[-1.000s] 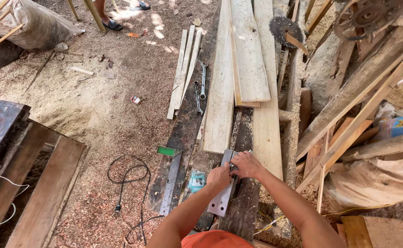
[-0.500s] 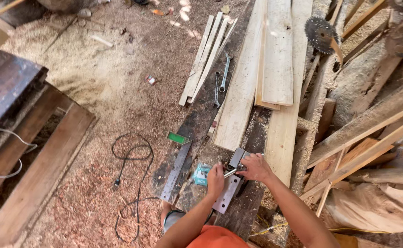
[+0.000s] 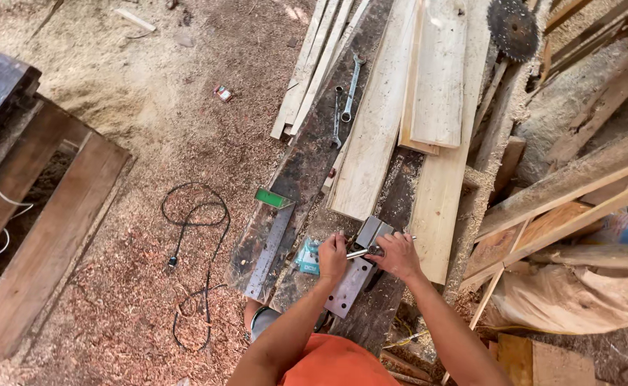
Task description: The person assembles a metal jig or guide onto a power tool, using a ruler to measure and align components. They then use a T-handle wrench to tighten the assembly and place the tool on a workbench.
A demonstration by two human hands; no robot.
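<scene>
Metal bracket (image 3: pixel 360 268), likely stiff and heavy, lying on the dusty surface (image 3: pixel 300 171); left hand (image 3: pixel 333 259) pressing it, grip closed; right hand (image 3: pixel 398 256) gripping a thin rod (image 3: pixel 360 253).

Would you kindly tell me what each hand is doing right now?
Left hand: closed on a thin metal tool.
Right hand: closed on the tool's other end, over the grey metal part.

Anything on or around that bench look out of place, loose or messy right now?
A few things. A bare circular saw blade lies loose among the planks at top right. A black cable sprawls in loops across the sawdust floor. Two wrenches lie loose on the dark board. Both hands, left and right, grip the metal plate.
</scene>
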